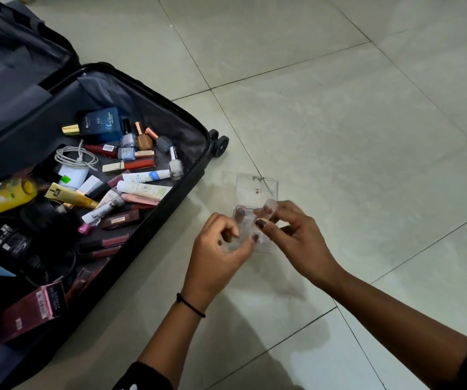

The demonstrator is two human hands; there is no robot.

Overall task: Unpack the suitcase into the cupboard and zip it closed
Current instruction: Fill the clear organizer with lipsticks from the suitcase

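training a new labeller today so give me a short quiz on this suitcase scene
1. True or false: the black hard-shell suitcase lies zipped shut on the pale tiled floor.
2. What do the left hand and the right hand hold between them? A) a clear plastic organiser box B) a yellow bottle C) a white cable
3. Fill in: the thin black band sits on the ___ wrist.
Key: 1 false, it lies open with cosmetics inside; 2 A; 3 left.
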